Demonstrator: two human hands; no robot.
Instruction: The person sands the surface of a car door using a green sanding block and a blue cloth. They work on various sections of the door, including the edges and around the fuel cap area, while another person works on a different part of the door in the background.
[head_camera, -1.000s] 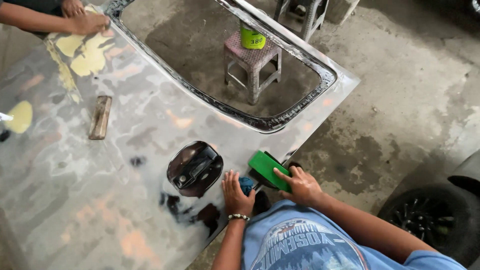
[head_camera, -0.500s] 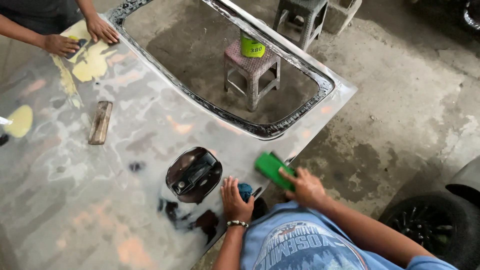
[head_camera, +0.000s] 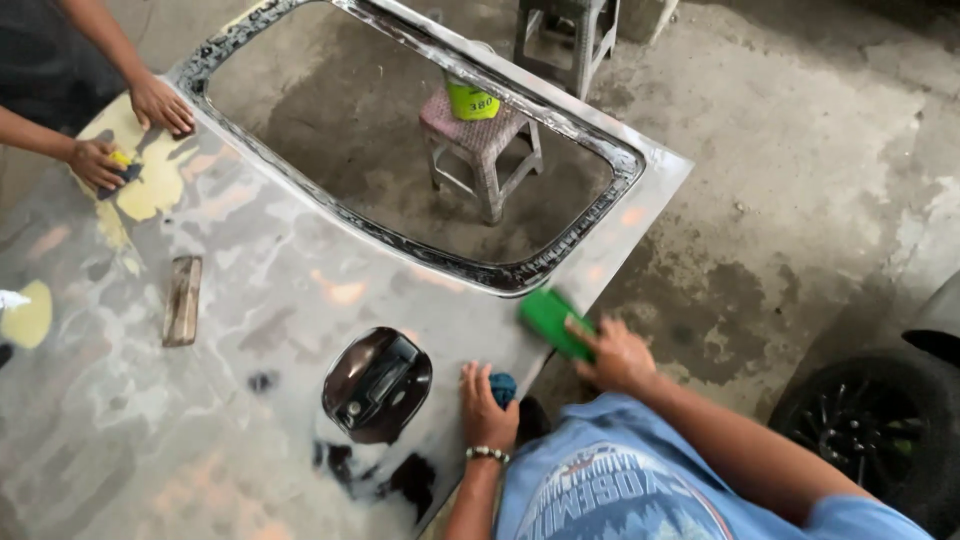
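A bare metal car panel (head_camera: 250, 300) with a large window opening lies flat in front of me. My right hand (head_camera: 617, 356) presses a green sanding block (head_camera: 553, 320) against the panel's near right edge. My left hand (head_camera: 483, 402), with a bead bracelet on its wrist, rests on the panel beside the dark handle recess (head_camera: 377, 385) and holds a small blue object (head_camera: 503, 387). My blue shirt fills the bottom of the view.
A co-worker's two hands (head_camera: 130, 130) work on a yellow filler patch (head_camera: 150, 185) at the far left. A brown block (head_camera: 182, 300) lies on the panel. Under the window opening stands a pink stool (head_camera: 480, 150) with a yellow-green can (head_camera: 470, 98). A tyre (head_camera: 870, 430) is at right.
My right hand has slid the green block slightly along the panel's edge. The co-worker's hands have shifted over the yellow patch. My left hand stays by the recess.
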